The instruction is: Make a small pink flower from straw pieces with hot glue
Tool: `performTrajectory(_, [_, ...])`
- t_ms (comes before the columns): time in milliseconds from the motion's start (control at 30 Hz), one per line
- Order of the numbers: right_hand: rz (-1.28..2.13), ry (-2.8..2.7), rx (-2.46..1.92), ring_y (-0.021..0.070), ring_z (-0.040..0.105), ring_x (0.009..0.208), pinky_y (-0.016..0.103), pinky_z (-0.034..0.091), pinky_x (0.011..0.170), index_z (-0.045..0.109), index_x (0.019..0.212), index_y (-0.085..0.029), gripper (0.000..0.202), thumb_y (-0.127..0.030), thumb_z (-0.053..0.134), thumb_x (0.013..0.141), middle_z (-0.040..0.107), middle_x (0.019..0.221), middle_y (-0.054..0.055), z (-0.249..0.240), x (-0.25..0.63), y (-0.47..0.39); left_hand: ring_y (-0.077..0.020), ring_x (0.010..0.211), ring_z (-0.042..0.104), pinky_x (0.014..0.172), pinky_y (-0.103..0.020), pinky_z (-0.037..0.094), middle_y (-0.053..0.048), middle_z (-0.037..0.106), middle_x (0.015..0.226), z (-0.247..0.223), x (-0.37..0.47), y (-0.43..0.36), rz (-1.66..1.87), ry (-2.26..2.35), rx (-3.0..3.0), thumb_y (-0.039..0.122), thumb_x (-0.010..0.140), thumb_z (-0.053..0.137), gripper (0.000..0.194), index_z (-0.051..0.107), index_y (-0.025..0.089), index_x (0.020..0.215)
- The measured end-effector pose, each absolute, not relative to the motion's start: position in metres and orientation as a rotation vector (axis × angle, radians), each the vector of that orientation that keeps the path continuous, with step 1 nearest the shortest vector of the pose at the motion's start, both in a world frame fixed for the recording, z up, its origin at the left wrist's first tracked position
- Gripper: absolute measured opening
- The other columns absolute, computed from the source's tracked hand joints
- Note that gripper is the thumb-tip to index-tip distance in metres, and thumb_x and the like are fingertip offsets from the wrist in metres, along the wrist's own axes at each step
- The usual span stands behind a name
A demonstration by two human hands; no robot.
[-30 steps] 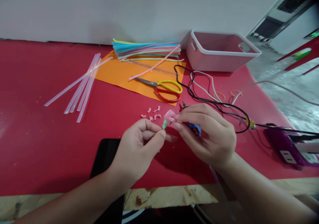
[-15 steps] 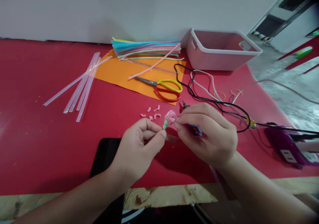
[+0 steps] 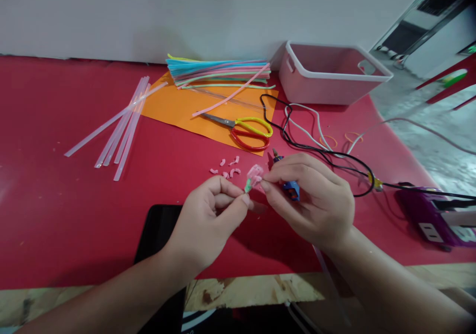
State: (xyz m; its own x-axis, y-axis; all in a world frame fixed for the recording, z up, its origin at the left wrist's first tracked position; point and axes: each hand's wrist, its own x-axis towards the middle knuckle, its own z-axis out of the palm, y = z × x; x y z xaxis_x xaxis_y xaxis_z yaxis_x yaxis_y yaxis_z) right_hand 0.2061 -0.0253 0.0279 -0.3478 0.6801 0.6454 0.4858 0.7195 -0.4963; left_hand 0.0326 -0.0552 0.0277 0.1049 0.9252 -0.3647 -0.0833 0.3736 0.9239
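Note:
A small pink flower of pipe cleaner with a green base [image 3: 254, 175] is held up between my two hands over the red table. My left hand [image 3: 210, 220] is closed, thumb and forefinger pinching the flower at its green lower end. From the other side my right hand [image 3: 312, 195] pinches the pink part at its edge with thumb and fingertips; a small loose piece there would be too small to make out. Under the right hand lies a blue glue gun [image 3: 291, 189], partly covered by the fingers. Several short pink pipe cleaner snippets [image 3: 234, 172] are scattered just beyond the left hand.
Scissors [image 3: 241, 128] lie on an orange sheet [image 3: 167, 113], below a bundle of pipe cleaners [image 3: 219, 71]. Clear glue sticks [image 3: 124, 126] are at left, a pink basket [image 3: 330, 88] at back right. Cables [image 3: 316, 148] run to a purple power strip [image 3: 427, 220]. A black phone-like slab [image 3: 156, 230] lies under my left arm.
The flower has turned and tilted slightly between the fingertips. My right hand has shifted a touch to the right, baring more of the blue glue gun.

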Motion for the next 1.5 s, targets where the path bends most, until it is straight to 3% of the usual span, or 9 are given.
performTrajectory(567, [0.283, -2.022, -0.868, 0.0159, 0.063, 0.077, 0.029, 0.053, 0.071, 0.067, 0.083, -0.010, 0.007, -0.006, 0.066, 0.078, 0.067, 0.079, 0.010, 0.028, 0.206, -0.024, -0.0016, 0.043, 0.044, 0.045, -0.012, 0.028, 0.009, 0.054, 0.046, 0.028, 0.034, -0.056, 0.926, 1.227, 0.885, 0.016, 0.075, 0.066, 0.016, 0.052, 0.016, 0.068])
performTrajectory(967, [0.280, -2.007, -0.853, 0.0174, 0.063, 0.078, 0.032, 0.054, 0.071, 0.067, 0.088, -0.009, 0.011, -0.009, 0.067, 0.077, 0.068, 0.081, 0.011, 0.029, 0.206, -0.025, -0.0032, 0.043, 0.041, 0.044, -0.014, 0.029, 0.008, 0.051, 0.046, 0.023, 0.031, -0.054, 0.924, 1.175, 0.848, 0.023, 0.078, 0.066, 0.018, 0.052, 0.018, 0.069])
performTrajectory(1233, [0.226, -2.014, -0.832, 0.0172, 0.064, 0.079, 0.031, 0.055, 0.071, 0.068, 0.092, -0.011, 0.014, -0.007, 0.066, 0.079, 0.068, 0.085, 0.011, 0.029, 0.208, -0.025, -0.0030, 0.046, 0.043, 0.045, -0.014, 0.031, 0.003, 0.066, 0.061, 0.017, 0.029, -0.054, 0.895, 1.155, 0.816, 0.027, 0.081, 0.065, 0.019, 0.050, 0.019, 0.073])
performTrajectory(1500, [0.200, -2.011, -0.834, 0.0159, 0.064, 0.079, 0.029, 0.055, 0.073, 0.069, 0.090, -0.008, 0.011, -0.009, 0.068, 0.079, 0.069, 0.083, 0.011, 0.030, 0.205, -0.025, -0.0026, 0.045, 0.039, 0.045, -0.014, 0.029, 0.009, 0.049, 0.046, 0.021, 0.029, -0.054, 0.905, 1.145, 0.864, 0.021, 0.081, 0.067, 0.018, 0.052, 0.018, 0.072])
